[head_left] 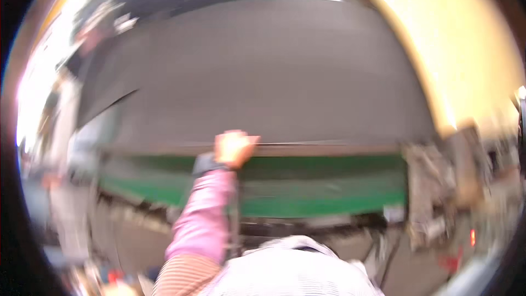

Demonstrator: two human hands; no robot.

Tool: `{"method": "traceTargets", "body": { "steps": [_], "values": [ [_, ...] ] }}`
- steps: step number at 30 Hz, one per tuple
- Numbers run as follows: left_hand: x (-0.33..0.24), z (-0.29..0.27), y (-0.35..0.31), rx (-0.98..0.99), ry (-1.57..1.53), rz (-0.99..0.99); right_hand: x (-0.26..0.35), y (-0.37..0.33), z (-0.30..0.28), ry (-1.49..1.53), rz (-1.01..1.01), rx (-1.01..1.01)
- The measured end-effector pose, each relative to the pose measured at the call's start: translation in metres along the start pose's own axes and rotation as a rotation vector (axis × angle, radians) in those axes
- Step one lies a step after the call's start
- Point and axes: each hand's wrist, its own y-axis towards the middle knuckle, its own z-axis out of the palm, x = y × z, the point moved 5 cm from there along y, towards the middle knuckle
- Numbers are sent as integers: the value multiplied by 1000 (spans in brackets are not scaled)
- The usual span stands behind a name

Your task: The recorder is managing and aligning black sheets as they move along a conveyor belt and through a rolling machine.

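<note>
My left hand (235,148) is at the near edge of a wide, flat dark grey sheet (274,77), with its fingers curled closed over that edge. Motion smears the fingers, and their undersides are hidden. A pink sleeve covers the forearm, and a dark band (209,164) circles the wrist. The sheet spreads away from me across most of the view. Just below its near edge runs a green panel (323,200). My right hand does not show.
A pale yellow surface (455,38) rises along the right side. Blurred brownish machine-like parts (433,186) stand at the lower right. At the far left a blurred shape, perhaps a person (93,35), is beside the sheet. A dark slit-like line (118,100) marks the sheet's left part.
</note>
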Motion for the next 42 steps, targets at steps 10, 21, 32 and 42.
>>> {"method": "traceTargets", "body": {
  "steps": [10, 21, 32, 42],
  "values": [
    [50, 16, -9, 225, -277, -315, 115, 69, -36, -130, 34, -127],
    [90, 22, -21, 211, -463, -250, 115, 54, -39, -151, -13, -133],
    [46, 36, -2, -198, -510, -46, 6, -41, 24, -45, 195, -39],
    [222, 46, -7, -177, -157, -743, 146, 23, -88, 536, 118, -268]
  ]
}}
